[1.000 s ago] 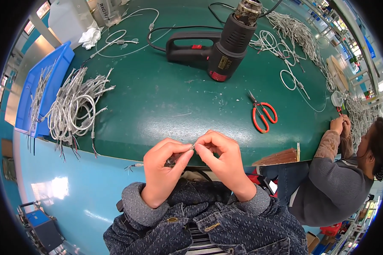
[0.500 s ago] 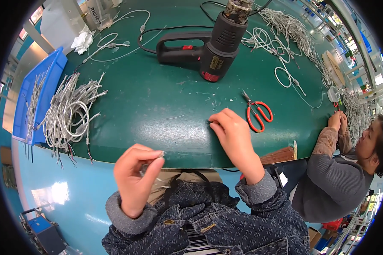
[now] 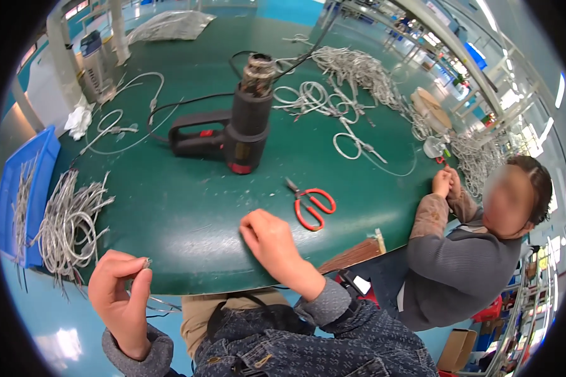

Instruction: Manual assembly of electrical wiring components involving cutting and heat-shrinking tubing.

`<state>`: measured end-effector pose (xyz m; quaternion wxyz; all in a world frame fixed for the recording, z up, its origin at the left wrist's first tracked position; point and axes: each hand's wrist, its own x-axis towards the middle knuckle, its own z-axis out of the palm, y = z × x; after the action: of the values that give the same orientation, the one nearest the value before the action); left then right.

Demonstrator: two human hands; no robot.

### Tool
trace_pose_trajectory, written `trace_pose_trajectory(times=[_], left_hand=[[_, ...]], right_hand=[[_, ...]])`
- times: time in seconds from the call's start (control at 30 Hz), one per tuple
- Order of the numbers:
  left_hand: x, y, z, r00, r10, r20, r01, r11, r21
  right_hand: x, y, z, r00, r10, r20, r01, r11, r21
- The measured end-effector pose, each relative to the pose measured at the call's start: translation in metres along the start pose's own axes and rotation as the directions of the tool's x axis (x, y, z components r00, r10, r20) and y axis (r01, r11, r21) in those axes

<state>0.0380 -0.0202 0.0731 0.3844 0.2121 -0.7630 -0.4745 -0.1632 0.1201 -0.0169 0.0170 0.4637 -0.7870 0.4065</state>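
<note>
Currently, the work is between pieces. The left hand (image 3: 122, 301) is raised over the near edge of the green table (image 3: 170, 213), thumb and forefinger pinched narrowly on the small metal end of a thin grey wire (image 3: 146, 262); the rest of that wire trails down below the table edge. The right hand (image 3: 271, 242) rests on the table surface, fingers curled loosely inward and holding nothing that can be seen.

Status, as a judgement: one wire is in hand and appears to be mid-process. A large bundle of grey wires (image 3: 69, 223) lies at the left of the table beside the blue bin (image 3: 19, 188), and more coiled wires (image 3: 352, 75) lie at the far side, so most of the stock looks unfinished or unsorted; which pile is done cannot be told. The heat gun (image 3: 236, 129) lies unused mid-table, and the red-handled scissors (image 3: 311, 204) lie untouched just right of the right hand.

Differences from the frame one second earlier: both hands were then together at the table edge, fingertips meeting on the wire. They are now well apart, the left hand drawn back and to the left, the right hand moved forward onto the table. A second person (image 3: 471, 251) works at the right edge as before.
</note>
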Motion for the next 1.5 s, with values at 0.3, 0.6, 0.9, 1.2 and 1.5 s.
trace_pose_trajectory(times=[0.3,0.6,0.9,1.2,1.5], left_hand=[[0.02,-0.011,0.049,0.962,-0.167,0.214,0.215,0.951,-0.224],[0.02,-0.011,0.061,0.896,-0.315,0.312,0.434,0.766,-0.474],[0.007,-0.012,0.065,0.913,-0.317,0.258,0.409,0.724,-0.556],[-0.001,-0.012,0.07,0.96,-0.243,0.142,0.281,0.797,-0.535],[-0.007,-0.018,0.069,0.978,-0.156,0.14,0.204,0.854,-0.478]], right_hand=[[0.004,-0.015,-0.021,0.997,0.034,-0.072,-0.012,0.959,0.284],[0.009,-0.049,-0.048,0.984,0.162,0.068,-0.17,0.78,0.602],[0.011,-0.076,-0.044,0.982,0.171,0.077,-0.173,0.662,0.73],[0.011,-0.079,-0.033,0.982,0.175,0.075,-0.174,0.668,0.723],[0.007,-0.074,-0.037,0.975,0.201,0.095,-0.206,0.657,0.725]])
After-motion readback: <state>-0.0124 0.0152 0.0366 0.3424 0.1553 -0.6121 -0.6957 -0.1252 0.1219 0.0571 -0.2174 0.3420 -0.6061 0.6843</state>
